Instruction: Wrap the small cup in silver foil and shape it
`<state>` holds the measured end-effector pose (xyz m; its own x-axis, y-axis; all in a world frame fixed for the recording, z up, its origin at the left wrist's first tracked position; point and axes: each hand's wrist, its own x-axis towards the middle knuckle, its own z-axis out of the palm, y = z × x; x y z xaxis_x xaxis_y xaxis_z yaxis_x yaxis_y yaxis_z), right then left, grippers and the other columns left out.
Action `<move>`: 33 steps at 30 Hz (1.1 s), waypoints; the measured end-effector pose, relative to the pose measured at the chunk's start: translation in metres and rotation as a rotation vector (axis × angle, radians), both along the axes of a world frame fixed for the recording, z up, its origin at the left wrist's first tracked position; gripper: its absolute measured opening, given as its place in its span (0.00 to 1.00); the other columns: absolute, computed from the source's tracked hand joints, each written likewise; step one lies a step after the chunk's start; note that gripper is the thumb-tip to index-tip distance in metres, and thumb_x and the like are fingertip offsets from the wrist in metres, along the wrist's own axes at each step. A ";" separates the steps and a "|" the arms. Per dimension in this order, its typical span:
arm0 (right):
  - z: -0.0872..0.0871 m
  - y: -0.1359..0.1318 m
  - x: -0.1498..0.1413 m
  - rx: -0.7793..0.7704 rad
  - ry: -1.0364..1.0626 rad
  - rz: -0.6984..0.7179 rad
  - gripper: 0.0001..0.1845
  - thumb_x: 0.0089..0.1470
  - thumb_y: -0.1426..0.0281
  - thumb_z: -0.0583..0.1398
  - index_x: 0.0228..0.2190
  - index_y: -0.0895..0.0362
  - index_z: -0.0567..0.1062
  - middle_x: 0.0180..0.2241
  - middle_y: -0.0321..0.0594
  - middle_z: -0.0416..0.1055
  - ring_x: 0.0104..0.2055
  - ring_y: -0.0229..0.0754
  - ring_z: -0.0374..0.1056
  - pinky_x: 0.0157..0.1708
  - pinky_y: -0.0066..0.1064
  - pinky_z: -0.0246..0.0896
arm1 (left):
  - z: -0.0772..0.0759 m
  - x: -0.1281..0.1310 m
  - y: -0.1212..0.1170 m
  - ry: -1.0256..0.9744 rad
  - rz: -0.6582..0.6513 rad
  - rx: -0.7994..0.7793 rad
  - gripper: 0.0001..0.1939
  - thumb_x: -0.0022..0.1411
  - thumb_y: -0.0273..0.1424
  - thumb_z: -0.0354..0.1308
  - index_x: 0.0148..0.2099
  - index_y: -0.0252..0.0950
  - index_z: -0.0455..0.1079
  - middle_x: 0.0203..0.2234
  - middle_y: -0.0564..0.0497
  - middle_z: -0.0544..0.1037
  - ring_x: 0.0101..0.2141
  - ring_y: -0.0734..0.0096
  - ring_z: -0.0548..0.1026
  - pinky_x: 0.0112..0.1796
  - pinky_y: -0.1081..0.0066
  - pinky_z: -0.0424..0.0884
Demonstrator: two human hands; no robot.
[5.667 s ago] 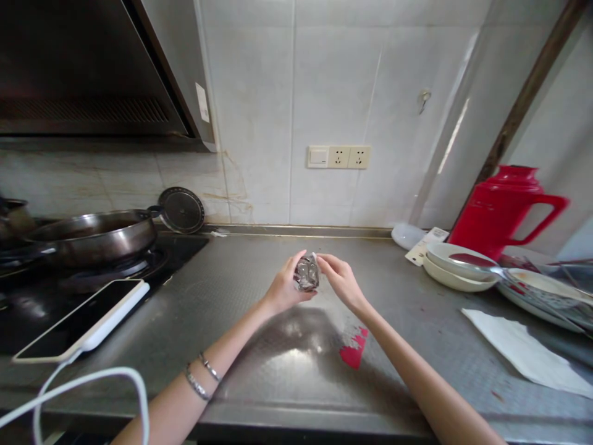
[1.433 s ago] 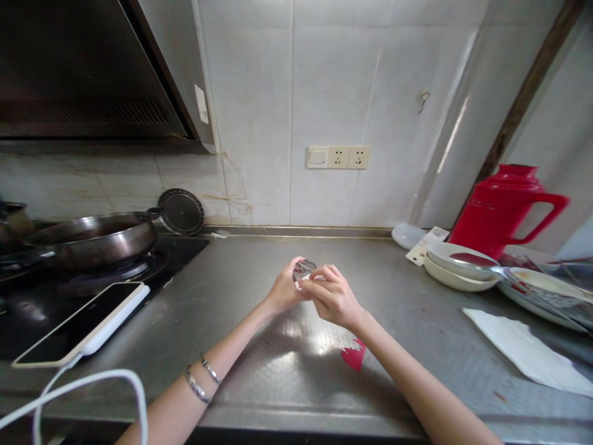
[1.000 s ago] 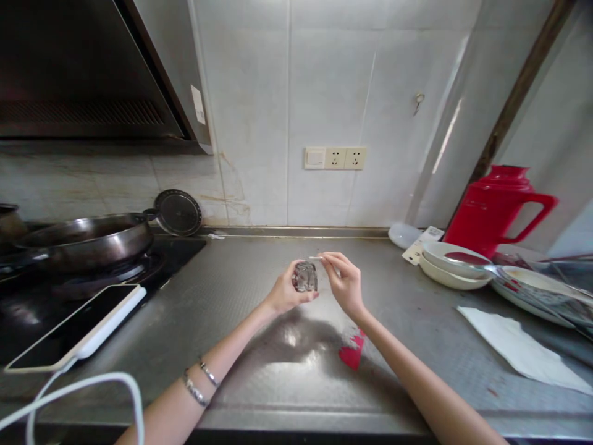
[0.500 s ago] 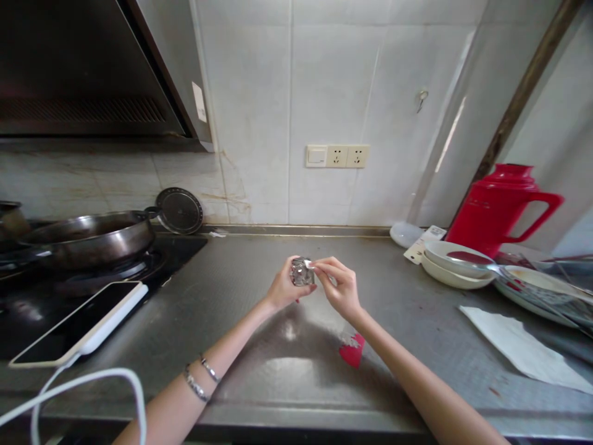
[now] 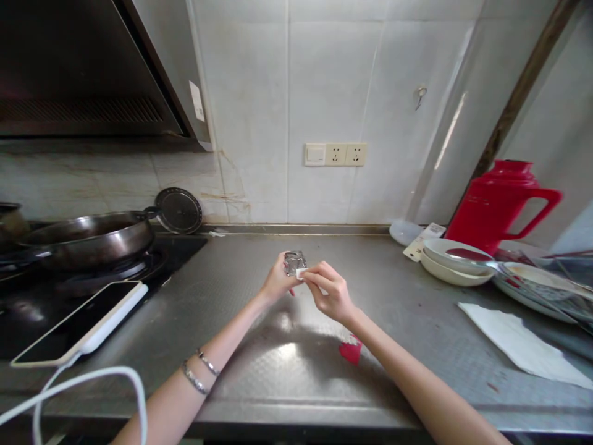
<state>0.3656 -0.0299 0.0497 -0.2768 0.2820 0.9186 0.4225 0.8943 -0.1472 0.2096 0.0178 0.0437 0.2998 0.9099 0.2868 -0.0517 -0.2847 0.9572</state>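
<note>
My left hand [image 5: 277,279] is closed around a small square, see-through object [image 5: 295,262] with dark and silvery patterning, like a little glass dish; its exact kind is unclear. With thumb and fingers pinched, my right hand [image 5: 330,290] holds a small white piece [image 5: 300,273], perhaps folded tissue, against the lower right edge of that object. A ragged red scrap [image 5: 351,351] lies on the metal counter [image 5: 278,395] below my right wrist. Another bit of red [image 5: 291,292] shows just under my left hand.
On the left, a phone [image 5: 78,324] with a white cable lies by the stove, near a steel pan [image 5: 97,241]. At right are a white tissue [image 5: 519,346], stacked bowls [image 5: 456,272], a plate [image 5: 537,296] and a red thermos [image 5: 498,201]. A tiled wall with sockets [image 5: 336,154] stands behind.
The object in my left hand has shifted slightly up and left and is tilted differently. My right hand's white piece has moved from its upper right part to its lower right edge.
</note>
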 end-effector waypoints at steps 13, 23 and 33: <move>0.006 0.014 0.011 -0.044 0.059 -0.122 0.12 0.59 0.76 0.54 0.39 0.54 0.76 0.38 0.44 0.76 0.40 0.44 0.71 0.40 0.38 0.69 | -0.013 0.009 -0.005 0.139 -0.005 0.107 0.36 0.42 0.32 0.70 0.53 0.36 0.59 0.36 0.49 0.73 0.31 0.71 0.73 0.20 0.81 0.67; -0.003 0.012 0.009 0.132 -0.071 -0.087 0.18 0.55 0.82 0.54 0.43 0.53 0.74 0.39 0.45 0.76 0.42 0.45 0.71 0.40 0.41 0.72 | -0.017 0.012 -0.008 0.140 -0.015 0.047 0.38 0.43 0.33 0.69 0.55 0.37 0.55 0.38 0.49 0.74 0.31 0.70 0.73 0.17 0.80 0.68; -0.005 0.009 0.005 0.150 -0.121 -0.073 0.17 0.56 0.81 0.54 0.44 0.54 0.73 0.40 0.45 0.77 0.42 0.45 0.72 0.40 0.40 0.72 | -0.014 0.007 -0.002 0.092 0.026 0.010 0.42 0.40 0.33 0.71 0.56 0.37 0.54 0.38 0.48 0.74 0.30 0.71 0.73 0.17 0.81 0.67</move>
<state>0.3705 -0.0204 0.0448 -0.3714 0.1682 0.9131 0.4939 0.8686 0.0409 0.2166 0.0161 0.0300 0.3020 0.9147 0.2685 0.0437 -0.2946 0.9546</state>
